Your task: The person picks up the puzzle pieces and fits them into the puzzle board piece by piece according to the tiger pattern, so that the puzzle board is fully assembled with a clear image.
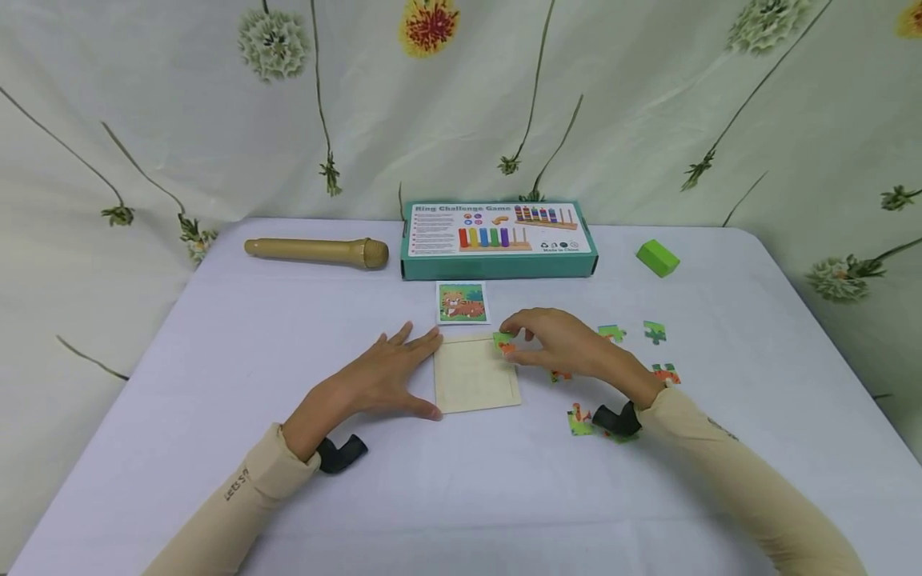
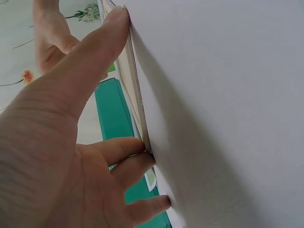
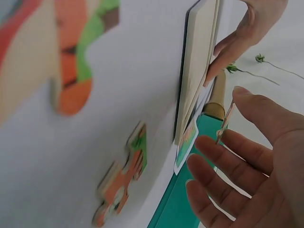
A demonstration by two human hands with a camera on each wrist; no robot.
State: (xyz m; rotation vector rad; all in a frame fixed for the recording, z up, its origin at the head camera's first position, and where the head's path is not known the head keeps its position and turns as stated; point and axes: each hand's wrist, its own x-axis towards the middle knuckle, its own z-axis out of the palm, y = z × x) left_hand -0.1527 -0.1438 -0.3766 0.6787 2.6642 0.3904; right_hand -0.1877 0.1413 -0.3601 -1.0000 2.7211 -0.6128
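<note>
My right hand (image 1: 565, 342) pinches a green and orange jigsaw piece (image 1: 503, 343) between thumb and fingertips, over the upper right corner of a pale wooden puzzle board (image 1: 475, 376). In the right wrist view that piece (image 3: 226, 121) is seen nearly edge-on. My left hand (image 1: 385, 376) lies with fingers spread along the board's left side. Its thumb (image 2: 102, 45) and some fingertips touch the board's edge in the left wrist view. Just beyond the board lies a small tiger picture card (image 1: 462, 305). More jigsaw pieces (image 1: 579, 420) are scattered around my right forearm, some partly hidden.
A teal Ring Challenge Game box (image 1: 499, 266) stands at the table's back. To its left lies a gold toy microphone (image 1: 310, 251); to its right, a green block (image 1: 658, 258). Loose pieces (image 1: 655, 332) lie right of the board. A flowered cloth (image 1: 461, 120) hangs behind.
</note>
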